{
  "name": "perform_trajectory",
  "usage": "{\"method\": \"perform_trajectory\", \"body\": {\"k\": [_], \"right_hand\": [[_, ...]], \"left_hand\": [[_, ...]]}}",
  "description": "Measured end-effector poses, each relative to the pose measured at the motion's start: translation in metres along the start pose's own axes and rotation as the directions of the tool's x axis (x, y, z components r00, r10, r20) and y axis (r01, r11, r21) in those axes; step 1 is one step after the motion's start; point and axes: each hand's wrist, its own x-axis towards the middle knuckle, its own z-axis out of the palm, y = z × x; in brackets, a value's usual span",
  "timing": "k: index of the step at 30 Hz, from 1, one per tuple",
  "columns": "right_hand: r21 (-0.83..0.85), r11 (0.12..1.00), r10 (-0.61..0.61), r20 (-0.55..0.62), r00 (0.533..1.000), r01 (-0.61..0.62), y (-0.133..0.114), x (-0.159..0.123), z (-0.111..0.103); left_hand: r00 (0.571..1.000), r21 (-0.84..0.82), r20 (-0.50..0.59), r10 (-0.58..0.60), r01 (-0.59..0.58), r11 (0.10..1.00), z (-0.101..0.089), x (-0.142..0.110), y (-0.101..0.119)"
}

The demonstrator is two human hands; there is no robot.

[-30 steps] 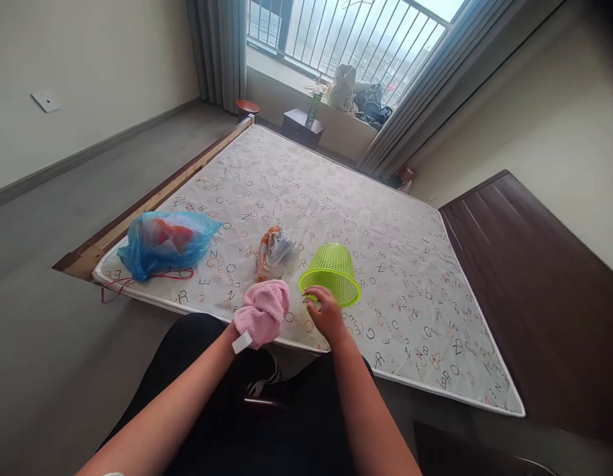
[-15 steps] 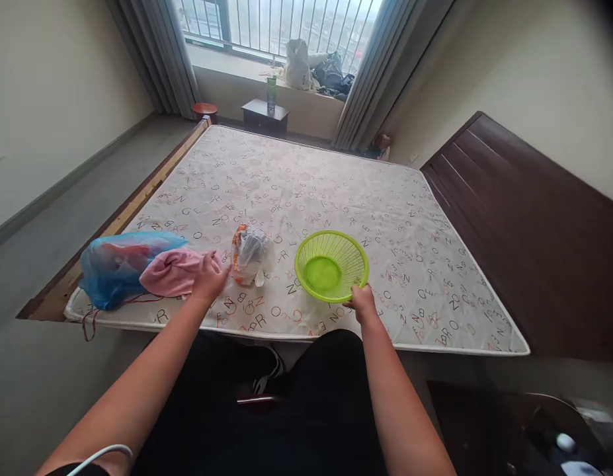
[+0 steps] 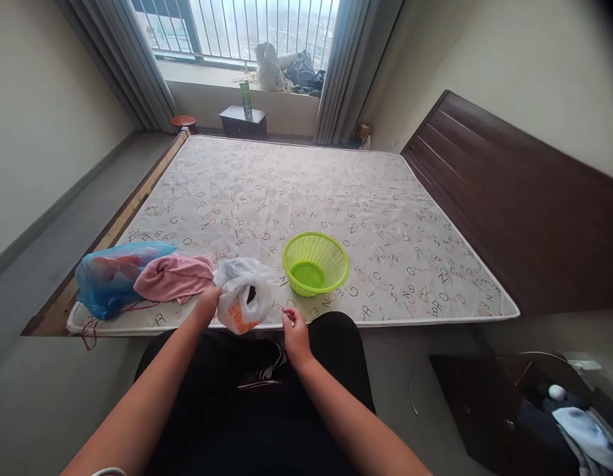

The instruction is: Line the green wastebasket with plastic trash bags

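Observation:
My left hand [image 3: 207, 306] is closed on the left side of a white plastic bag [image 3: 259, 297] with orange print, which is lifted over the mattress's near edge. A dark gap shows in the crumpled bag. To the right of the bag, my right hand [image 3: 296, 335] has loosely bent fingers, apart from the bag and with nothing visible in them. A green plastic basket [image 3: 315, 263] stands upright on the mattress just beyond my right hand. A crumpled pink cloth [image 3: 174, 277] lies beside my left hand, against a blue plastic bag [image 3: 112, 277].
The letter-printed mattress [image 3: 296, 192] rests in a wooden bed frame with a dark headboard [image 3: 509, 178] on the right. A dark cabinet [image 3: 485, 390] with items on it stands at lower right. Beyond the bed, a green bottle [image 3: 245, 98] stands on a nightstand [image 3: 243, 123].
My right hand has let go of the green basket and moved left. My left hand has gone from the pink cloth to the white plastic bag and drawn it closer.

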Motion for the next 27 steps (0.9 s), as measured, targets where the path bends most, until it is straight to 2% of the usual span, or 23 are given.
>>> {"method": "perform_trajectory", "body": {"k": [2, 4, 5, 6, 8, 9, 10, 11, 13, 14, 16, 18, 21, 24, 27], "right_hand": [[-0.103, 0.979, -0.173, 0.045, 0.984, 0.177, -0.011, 0.016, 0.015], [-0.16, 0.952, -0.221, 0.231, 0.947, 0.262, -0.017, 0.032, 0.031], [-0.182, 0.942, -0.211, 0.334, 0.919, 0.283, -0.017, 0.037, 0.04], [-0.201, 0.933, -0.194, 0.421, 0.886, 0.299, -0.017, 0.04, 0.048], [-0.228, 0.914, -0.178, 0.52, 0.836, 0.336, -0.015, 0.038, 0.062], [-0.235, 0.901, -0.191, 0.54, 0.819, 0.365, -0.015, 0.036, 0.066], [-0.235, 0.888, -0.214, 0.55, 0.807, 0.396, -0.016, 0.032, 0.069], [-0.232, 0.876, -0.238, 0.556, 0.796, 0.423, -0.02, 0.028, 0.071], [-0.218, 0.855, -0.294, 0.543, 0.786, 0.471, -0.032, 0.019, 0.07], [-0.203, 0.849, -0.329, 0.52, 0.788, 0.488, -0.039, 0.013, 0.068], [-0.181, 0.827, -0.404, 0.469, 0.786, 0.532, -0.053, 0.003, 0.062], [-0.232, 0.774, -0.441, 0.47, 0.765, 0.589, -0.061, -0.007, 0.054], [-0.455, 0.653, -0.305, 0.573, 0.76, 0.605, -0.06, -0.014, 0.037], [-0.63, 0.53, -0.183, 0.569, 0.802, 0.567, -0.055, -0.009, 0.016], [-0.687, 0.501, -0.239, 0.475, 0.847, 0.527, -0.058, -0.003, 0.002]], "left_hand": [[0.988, -0.035, 0.155, -0.006, 0.011, 0.999, 0.002, -0.031, -0.008], [0.965, -0.072, 0.258, -0.04, 0.06, 0.996, 0.007, -0.058, -0.016], [0.963, -0.06, 0.26, -0.068, 0.086, 0.994, 0.009, -0.069, -0.018], [0.972, -0.016, 0.207, -0.106, 0.112, 0.994, 0.011, -0.08, -0.02], [0.991, 0.142, -0.008, -0.136, 0.135, 0.981, 0.013, -0.099, -0.021], [0.991, 0.226, -0.096, -0.089, 0.108, 0.968, 0.014, -0.106, -0.019], [0.992, 0.289, -0.123, -0.004, 0.04, 0.957, 0.015, -0.111, -0.016], [0.992, 0.309, -0.085, 0.096, -0.065, 0.949, 0.015, -0.115, -0.013], [0.965, 0.221, 0.07, 0.253, -0.262, 0.939, 0.016, -0.116, -0.005], [0.953, 0.152, 0.118, 0.28, -0.296, 0.943, 0.017, -0.115, -0.001], [0.964, 0.043, 0.119, 0.239, -0.245, 0.968, 0.016, -0.111, 0.006], [0.982, -0.019, 0.08, 0.173, -0.172, 0.985, 0.014, -0.107, 0.011], [0.987, 0.005, 0.099, 0.126, -0.127, 0.992, 0.007, -0.102, 0.012], [0.992, 0.098, 0.101, 0.074, -0.084, 0.992, -0.003, -0.099, 0.006], [0.997, 0.109, 0.072, 0.006, -0.014, 0.994, -0.01, -0.096, -0.001]]}}
